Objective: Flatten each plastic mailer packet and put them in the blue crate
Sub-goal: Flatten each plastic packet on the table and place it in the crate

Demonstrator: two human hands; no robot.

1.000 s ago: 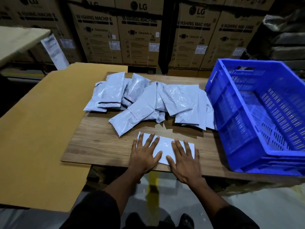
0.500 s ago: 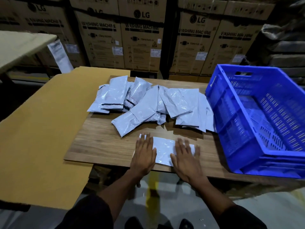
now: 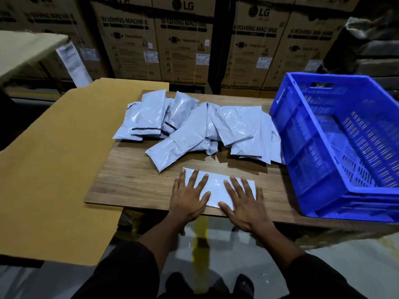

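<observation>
Mailer packet, a flat pale rectangle of smooth glossy plastic, is seen lying near the front edge of the wood-grain counter, pinned under both palms. The left hand is laid over its left end and the right hand over its right end, with a bare strip of plastic exposed between them. The fingers of both hands are spread straight and flat, pressed down on the packet; nothing is gripped or pinched by either hand, and the right little finger is seen reaching past the packet's right edge onto the wood.

The blue crate, a rectangular plastic bin with slotted, latticed walls and a handle cut-out in its far wall, is set on the right end of the counter, just beside the packet pile. Its floor is blurred, and what it holds cannot be told.

A loose pile of mailers is heaped behind the flattened packet; these are puffy, creased and shiny, overlapped at mixed angles, some marked with a dark seal strip. The nearest one is angled down toward the left hand without being touched.

A smooth tan cardboard sheet is laid beside the counter on the left, and printed washing-machine cartons are stacked behind.
</observation>
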